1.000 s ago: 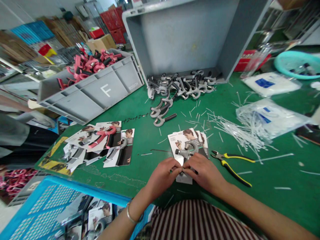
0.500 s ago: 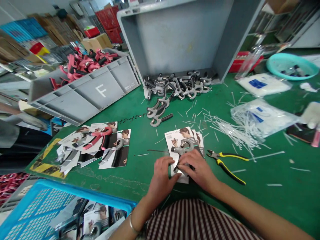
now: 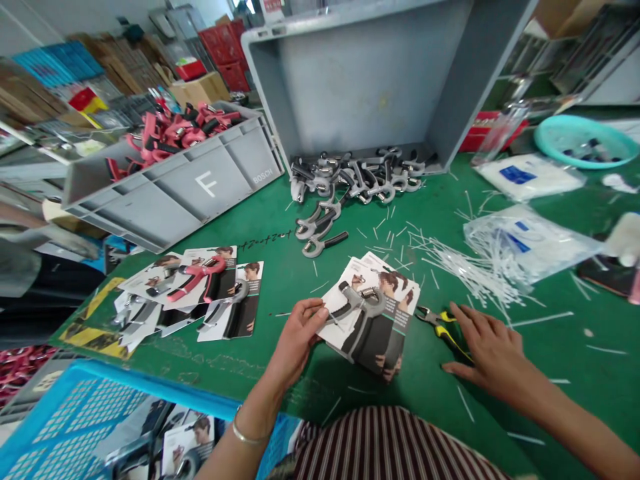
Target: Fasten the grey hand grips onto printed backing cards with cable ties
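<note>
My left hand (image 3: 300, 333) pinches the left edge of a printed card (image 3: 345, 275), which is tilted on the table and has a grey hand gripper (image 3: 361, 310) lying against its front. More cards of the same print lie underneath. To the right, my right hand (image 3: 493, 353) is open, its fingers spread over the handles of yellow-and-black pliers (image 3: 442, 329). The pliers' jaws point toward the card, and part of the handles is hidden by the hand. Whether the fingertips touch the handles I cannot tell.
Grey hand grippers (image 3: 360, 177) spill from a tipped grey crate (image 3: 360, 87). White cable ties (image 3: 450, 260) lie loose at the right, near plastic bags (image 3: 530, 240). Carded grippers (image 3: 200, 287) lie left. A grey bin (image 3: 200, 180) holds red grippers; a blue basket (image 3: 90, 407) stands front left.
My right hand has left the card and moved right to the pliers. The card with the grey hand gripper has turned and tilted, with my left hand now pinching its edge.
</note>
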Demonstrator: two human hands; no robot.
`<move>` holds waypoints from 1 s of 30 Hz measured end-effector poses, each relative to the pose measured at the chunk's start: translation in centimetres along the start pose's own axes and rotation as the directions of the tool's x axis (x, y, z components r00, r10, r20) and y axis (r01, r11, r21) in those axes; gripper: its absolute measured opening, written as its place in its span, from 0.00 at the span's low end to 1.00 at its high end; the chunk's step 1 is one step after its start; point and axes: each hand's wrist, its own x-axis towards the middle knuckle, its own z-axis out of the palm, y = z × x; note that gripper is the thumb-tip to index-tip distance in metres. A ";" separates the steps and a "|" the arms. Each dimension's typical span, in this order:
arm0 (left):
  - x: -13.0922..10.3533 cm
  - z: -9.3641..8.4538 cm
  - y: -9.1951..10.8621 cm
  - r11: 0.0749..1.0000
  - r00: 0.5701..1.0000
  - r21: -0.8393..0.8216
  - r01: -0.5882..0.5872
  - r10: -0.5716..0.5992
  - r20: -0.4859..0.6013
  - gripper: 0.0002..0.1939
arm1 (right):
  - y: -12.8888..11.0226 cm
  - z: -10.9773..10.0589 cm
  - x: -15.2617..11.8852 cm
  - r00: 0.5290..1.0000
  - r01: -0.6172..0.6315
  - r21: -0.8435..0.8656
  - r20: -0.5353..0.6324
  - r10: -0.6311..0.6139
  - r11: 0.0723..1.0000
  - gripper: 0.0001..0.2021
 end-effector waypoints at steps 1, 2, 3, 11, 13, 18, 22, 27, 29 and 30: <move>0.3 0.3 0.2 0.994 0.996 -0.083 0.077 -0.073 0.055 0.21 | 1.1 0.0 -0.4 0.998 -0.018 -0.049 0.056 0.020 0.999 0.41; 0.5 0.6 0.2 0.981 0.983 -0.126 0.144 -0.127 0.133 0.22 | 1.9 -0.1 -0.6 0.994 -0.027 -0.054 0.108 0.033 0.998 0.38; 0.6 1.0 0.2 0.971 0.962 -0.135 0.196 -0.164 0.218 0.22 | 2.3 -0.2 -0.6 0.988 -0.044 -0.014 0.148 0.046 0.999 0.33; 0.4 2.6 -1.1 0.993 0.969 -0.028 0.118 -0.109 0.222 0.23 | -1.9 -4.1 1.3 0.911 -0.369 0.746 0.407 0.058 0.554 0.24; 0.4 2.4 -1.0 0.993 0.973 0.039 0.114 -0.119 0.199 0.25 | -3.3 -4.7 2.4 0.963 -0.148 0.627 0.268 -0.033 0.765 0.22; 0.3 2.4 -0.7 0.982 0.975 0.143 0.123 -0.147 0.168 0.26 | -5.3 -5.9 5.8 0.916 0.390 -0.051 0.123 -0.382 0.919 0.34; 0.2 2.5 -0.5 0.983 0.970 0.171 0.074 -0.110 0.216 0.24 | -6.1 -6.0 6.7 0.903 0.428 -0.230 0.144 -0.405 0.874 0.37; 0.3 2.4 -0.2 0.984 0.970 0.169 0.053 -0.091 0.227 0.21 | -7.0 -5.6 6.3 0.929 0.370 -0.302 0.114 -0.352 0.879 0.37; 0.4 2.3 -0.1 0.984 0.968 0.170 0.052 -0.092 0.233 0.21 | -7.2 -5.6 6.3 0.929 0.371 -0.308 0.116 -0.352 0.876 0.37; 0.5 2.3 -0.1 0.984 0.967 0.169 0.054 -0.094 0.235 0.21 | -7.3 -5.7 6.4 0.926 0.377 -0.307 0.124 -0.356 0.874 0.35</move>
